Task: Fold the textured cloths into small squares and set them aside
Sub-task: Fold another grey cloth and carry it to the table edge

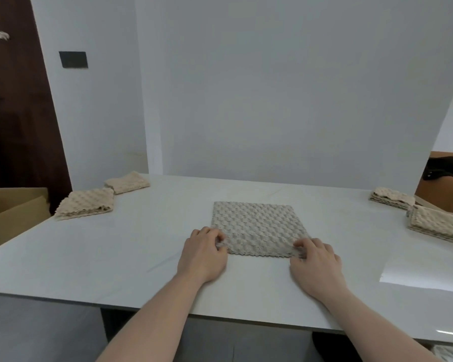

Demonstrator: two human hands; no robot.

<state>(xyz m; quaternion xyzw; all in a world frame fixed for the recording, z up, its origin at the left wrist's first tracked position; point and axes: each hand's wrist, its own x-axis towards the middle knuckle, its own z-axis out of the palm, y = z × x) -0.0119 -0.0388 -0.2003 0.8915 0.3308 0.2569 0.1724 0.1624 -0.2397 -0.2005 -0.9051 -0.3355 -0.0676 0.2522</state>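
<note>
Cardboard box (11,212) is sitting far left off the counter (141,257), folded cloths (87,203) lying beside it, probably set aside. Left hand (203,253) and right hand (315,259) are each pinching a near corner of the centre cloth (256,228) with curled fingers, likely readying a fold away. More stacked cloths (437,226) are waiting far right; nothing is blocking.

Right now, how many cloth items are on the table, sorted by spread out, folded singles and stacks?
Spread-out cloth between the hands: 1
Folded cloths at the left: 2
Cloth stacks at the right: 2
Total: 5
</note>
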